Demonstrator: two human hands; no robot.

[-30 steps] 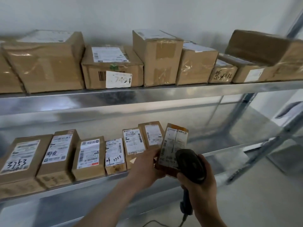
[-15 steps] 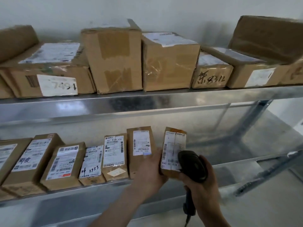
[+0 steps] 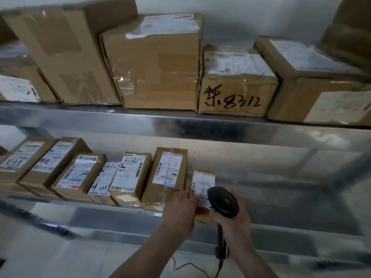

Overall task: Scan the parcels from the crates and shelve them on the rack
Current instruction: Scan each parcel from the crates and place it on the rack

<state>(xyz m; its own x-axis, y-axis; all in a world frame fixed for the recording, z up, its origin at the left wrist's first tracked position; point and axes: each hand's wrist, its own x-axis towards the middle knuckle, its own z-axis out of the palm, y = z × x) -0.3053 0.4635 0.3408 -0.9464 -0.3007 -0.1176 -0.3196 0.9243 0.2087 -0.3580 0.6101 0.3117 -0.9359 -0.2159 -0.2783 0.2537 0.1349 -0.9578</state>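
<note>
Moved: the small parcel is sitting lower now, at the lower shelf edge, beside the taller box.
Left hand: gripping the parcel's left side, fingers curled.
Right hand: wrapping fingers round the black scanner, aimed at its label.
Upper shelf: carrying bigger boxes.

A plain white wall fills the upper frame; pale floor (smooth, lightly glossy) spans the bottom left.

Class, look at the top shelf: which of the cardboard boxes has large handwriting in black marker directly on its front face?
The low box marked 8312, second from the right on the top shelf; its neighbours show only tape or printed labels.
</note>
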